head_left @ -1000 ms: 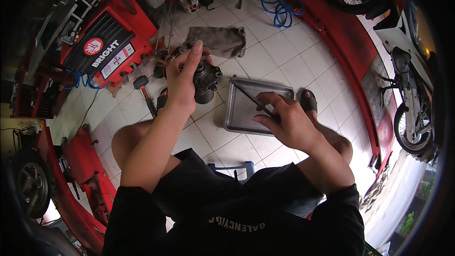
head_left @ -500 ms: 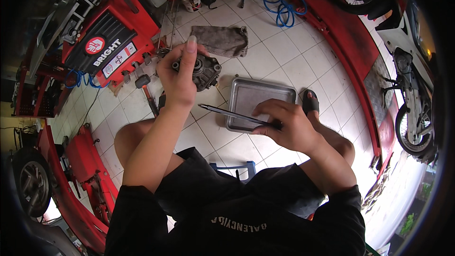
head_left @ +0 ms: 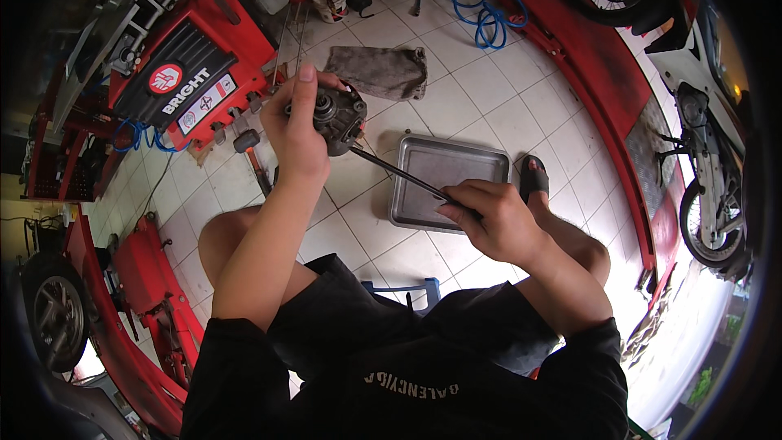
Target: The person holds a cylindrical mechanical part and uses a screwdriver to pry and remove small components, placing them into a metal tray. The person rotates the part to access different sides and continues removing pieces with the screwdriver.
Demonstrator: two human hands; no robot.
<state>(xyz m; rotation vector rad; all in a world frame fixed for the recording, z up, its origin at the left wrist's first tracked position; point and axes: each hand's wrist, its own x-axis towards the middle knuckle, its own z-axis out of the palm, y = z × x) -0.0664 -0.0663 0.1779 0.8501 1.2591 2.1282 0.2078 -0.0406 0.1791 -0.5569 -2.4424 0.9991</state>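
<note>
My left hand (head_left: 303, 126) is wrapped around a dark metal engine part (head_left: 334, 118), its thumb pointing up. A round hub and a flange with bolt holes show on that part; my palm and fingers hide some of it. In my right hand (head_left: 495, 216) is a long, thin metal rod-shaped tool (head_left: 399, 173), pinched near its end. The rod slants up to the left, its far tip meeting the lower right edge of the engine part. Beneath the tool and my right fingers, a grey metal tray (head_left: 448, 151) lies on the floor.
A dirty grey cloth (head_left: 379, 72) lies on the tiles ahead. Left of my hands are a hammer (head_left: 246, 143) and a red and black tool cabinet (head_left: 195, 57). A coiled blue hose (head_left: 481, 4) lies at the back; a motorcycle (head_left: 705, 147) stands on the right.
My right hand has turned the rod tool, and its tip has come up against the engine part. My left hand has shifted slightly left and tilted the part.
</note>
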